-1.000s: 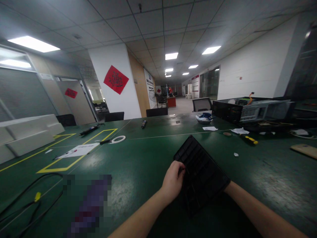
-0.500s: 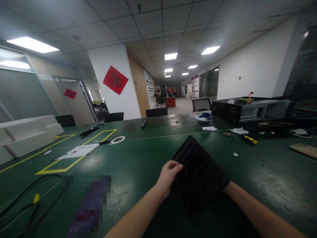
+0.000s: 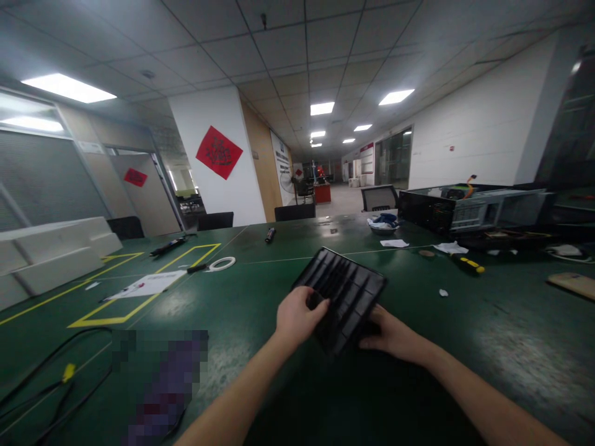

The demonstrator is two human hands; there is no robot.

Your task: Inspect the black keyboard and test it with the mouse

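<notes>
— Starting where?

— With a black ribbed tray (image 3: 346, 288), held up over the near part of a green table (image 3: 260, 297).

— Gripped how?

— By the left edge, pinched between thumb and fingers of the left hand (image 3: 299, 314); at the right edge, met by the curled right hand (image 3: 391, 332).

— Pointing where?

— With one corner toward a far black chair (image 3: 295, 213), tilted, ribbed face up, ribs slanting from upper right to lower left. Hard to vouch for the long axis, or for how tightly closed on the right, given such foreshortening and shadow.

— And in the way?

— Across the side edges, both hands, hiding bits of the rim.

— Further left?

— Near the left forearm, a pixelated purple thing (image 3: 165, 387); beyond that, a black cable (image 3: 60, 339) with a yellow tag (image 3: 69, 371), then a paper sheet (image 3: 151, 283) and a white tape ring (image 3: 222, 264) (flat on the table, beside yellow marking lines (image 3: 100, 321)).

— To the right?

— Past a white scrap (image 3: 443, 293), a yellow-and-black screwdriver (image 3: 467, 264), a filled bowl (image 3: 383, 225) and an opened computer case (image 3: 469, 214), well apart from the tray.
</notes>
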